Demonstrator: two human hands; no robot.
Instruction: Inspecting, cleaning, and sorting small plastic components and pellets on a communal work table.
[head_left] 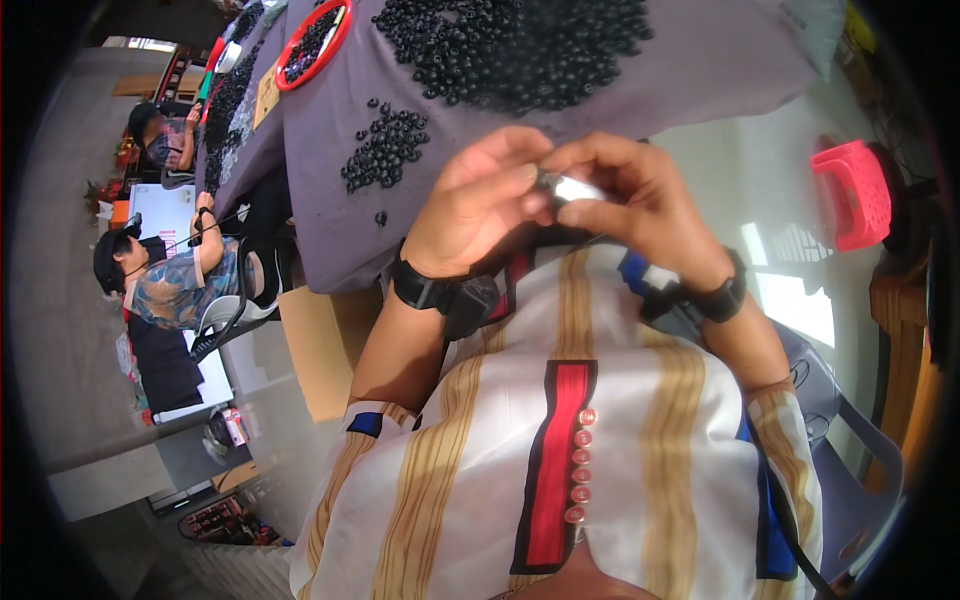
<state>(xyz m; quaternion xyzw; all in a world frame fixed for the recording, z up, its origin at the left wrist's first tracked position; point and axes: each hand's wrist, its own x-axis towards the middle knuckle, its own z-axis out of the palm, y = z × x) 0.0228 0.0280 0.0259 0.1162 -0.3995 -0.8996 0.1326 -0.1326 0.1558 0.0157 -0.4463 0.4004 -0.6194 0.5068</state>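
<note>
Pinched between the fingertips of both hands, a small shiny silver-and-dark metal piece (568, 187) sits just above the chest. Left hand (480, 195) and right hand (640, 195) close on it from opposite sides, equally near. Its long axis runs roughly left-right. Loose black beads (385, 150) lie beyond on the grey cloth-covered table (320, 230).

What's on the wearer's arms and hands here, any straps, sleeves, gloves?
Both hands are bare, no gloves. The left hand has a wide black strap round the wrist, with a bulky black block on it. The right hand wears a similar black wrist band. Forearms are bare up to short sleeves of a cream top with tan stripes and blue, red and black patches.
</note>
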